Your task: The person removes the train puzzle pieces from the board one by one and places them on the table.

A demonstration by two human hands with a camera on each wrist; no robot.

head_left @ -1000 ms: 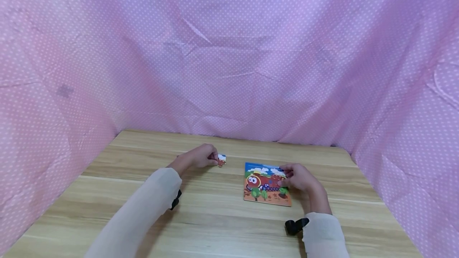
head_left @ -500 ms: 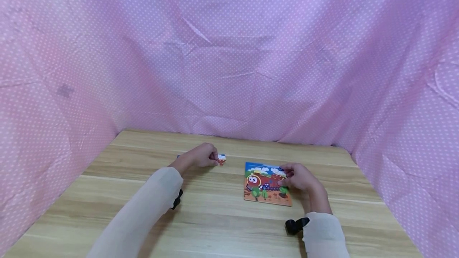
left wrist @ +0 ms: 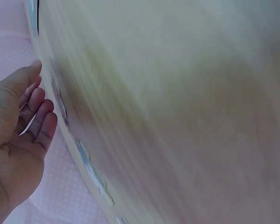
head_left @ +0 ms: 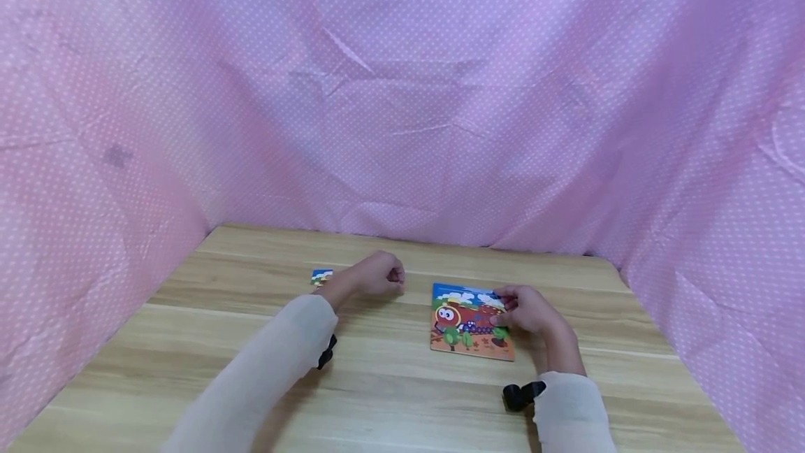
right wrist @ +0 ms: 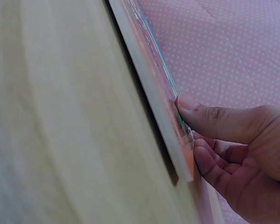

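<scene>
A square jigsaw puzzle [head_left: 462, 340] with a cartoon train picture lies on the table at centre right. My right hand [head_left: 527, 311] grips its right side; in the right wrist view the thumb presses on the picture and the curled fingers [right wrist: 207, 161] meet the edge. Left of the puzzle, my left hand [head_left: 377, 275] hovers low over the table. Its thumb and loosely bent fingers [left wrist: 46, 128] stand apart in the left wrist view, with nothing seen between them. A loose puzzle piece [head_left: 321, 277] lies by the left wrist, partly hidden by the arm.
The wooden table [head_left: 390, 397] reaches back to a pink dotted cloth [head_left: 402, 124] that hangs behind and at both sides. Flat loose pieces [left wrist: 91, 168] lie beyond the left hand in the left wrist view, seen nearly edge-on.
My left hand has moved right, away from the piece at its wrist, which shows more now. The red and white piece by its fingertips is now out of sight. My right hand stays on the puzzle.
</scene>
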